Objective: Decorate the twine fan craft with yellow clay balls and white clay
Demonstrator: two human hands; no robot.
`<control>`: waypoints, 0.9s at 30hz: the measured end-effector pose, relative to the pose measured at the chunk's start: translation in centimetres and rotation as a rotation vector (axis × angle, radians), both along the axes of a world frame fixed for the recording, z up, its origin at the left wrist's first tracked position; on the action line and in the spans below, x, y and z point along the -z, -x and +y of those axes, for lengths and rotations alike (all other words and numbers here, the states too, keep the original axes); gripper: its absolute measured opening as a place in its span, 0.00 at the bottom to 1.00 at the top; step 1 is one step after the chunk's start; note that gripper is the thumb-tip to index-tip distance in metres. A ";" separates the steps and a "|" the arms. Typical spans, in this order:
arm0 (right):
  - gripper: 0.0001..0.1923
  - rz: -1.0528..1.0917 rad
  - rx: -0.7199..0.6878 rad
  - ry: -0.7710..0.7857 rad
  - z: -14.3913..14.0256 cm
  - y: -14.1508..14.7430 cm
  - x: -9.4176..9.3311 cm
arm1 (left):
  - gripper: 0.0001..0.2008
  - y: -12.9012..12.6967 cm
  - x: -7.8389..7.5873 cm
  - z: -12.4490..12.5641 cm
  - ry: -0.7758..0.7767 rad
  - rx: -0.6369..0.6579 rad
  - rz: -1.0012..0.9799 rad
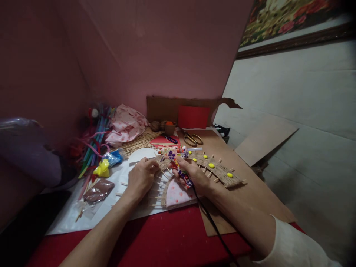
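Note:
A woven jute-and-stick fan shape [217,168] with yellow dots lies on a brown cardboard sheet [250,196]. My left hand [140,178] presses its left end, fingers curled on the twine and sticks. My right hand [196,177] grips a tool wrapped in flowered tape [183,174], whose black cord [211,222] trails toward me; its tip rests on the woven piece. A pink dotted fabric piece [176,194] sits under both hands.
Gold scissors [192,139], red paper [194,116], a bundle of thin sticks [139,141], pipe cleaners [94,144], pink crumpled cloth [125,124] and small plastic bags [107,163] crowd the back left. A loose cardboard sheet [264,139] leans at right. Red cloth [167,237] covers the near table.

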State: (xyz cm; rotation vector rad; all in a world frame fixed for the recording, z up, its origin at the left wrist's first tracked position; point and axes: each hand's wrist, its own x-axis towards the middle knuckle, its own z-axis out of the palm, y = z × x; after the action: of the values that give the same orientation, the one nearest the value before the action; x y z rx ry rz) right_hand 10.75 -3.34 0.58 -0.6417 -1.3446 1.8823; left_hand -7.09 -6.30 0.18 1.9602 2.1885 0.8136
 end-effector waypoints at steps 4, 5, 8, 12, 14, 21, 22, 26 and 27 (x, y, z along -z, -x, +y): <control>0.20 -0.013 0.004 -0.013 0.0 0.0 0.0 | 0.09 0.6 0.4 0.3 0.004 0.043 -0.120; 0.20 -0.015 0.005 -0.016 0.0 0.0 0.0 | 0.10 0.7 0.5 0.4 0.007 0.056 -0.134; 0.20 -0.015 0.008 -0.023 -0.1 0.0 -0.1 | 0.10 0.7 0.4 0.3 0.022 0.079 -0.069; 0.20 -0.013 -0.005 -0.018 0.0 0.0 0.0 | 0.09 0.3 0.1 0.1 0.028 0.053 0.016; 0.20 -0.018 -0.013 -0.021 0.0 0.0 0.1 | 0.09 0.2 0.2 0.1 0.036 0.040 0.026; 0.20 -0.025 0.005 -0.030 0.0 0.0 0.0 | 0.08 1.0 0.8 0.7 -0.003 0.055 -0.168; 0.21 -0.026 0.005 -0.032 0.0 0.0 0.0 | 0.07 1.0 0.8 0.7 -0.007 0.054 -0.158; 0.23 -0.033 0.011 -0.043 -0.1 0.0 0.0 | 0.05 0.6 0.5 0.4 -0.004 0.018 -0.077; 0.23 -0.035 0.013 -0.041 -0.1 0.0 0.0 | 0.06 0.6 0.5 0.4 -0.004 0.010 -0.067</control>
State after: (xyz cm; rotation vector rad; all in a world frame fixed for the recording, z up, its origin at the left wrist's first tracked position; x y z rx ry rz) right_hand 10.72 -3.40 0.55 -0.6631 -1.3945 1.8362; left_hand -7.66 -5.90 -0.31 1.9150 2.1402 0.8690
